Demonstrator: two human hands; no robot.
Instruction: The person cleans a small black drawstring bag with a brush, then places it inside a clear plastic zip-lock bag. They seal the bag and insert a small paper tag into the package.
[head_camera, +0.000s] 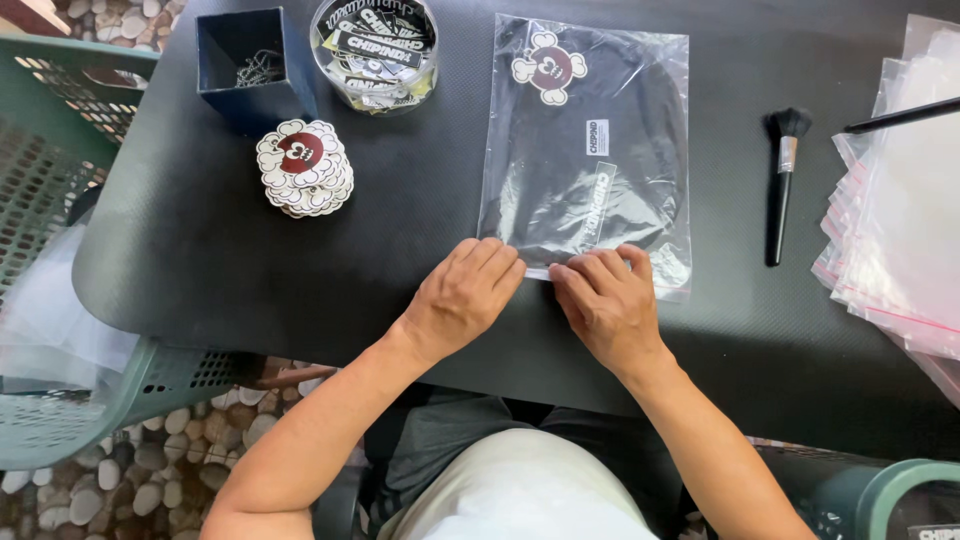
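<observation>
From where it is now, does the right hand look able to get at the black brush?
Probably yes. The right hand rests on the near edge of the clear bag, and the black brush lies to its right on bare tabletop, nothing between them.

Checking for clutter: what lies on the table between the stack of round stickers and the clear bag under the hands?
Nothing: in the head view, bare black table separates the sticker stack from the clear bag.

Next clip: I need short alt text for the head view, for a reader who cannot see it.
Seen from above, the left hand and right hand press the near edge of a clear plastic bag holding a dark item on a black table. Behind lie a stack of stickers, a blue box, a round tub and a brush.
</observation>
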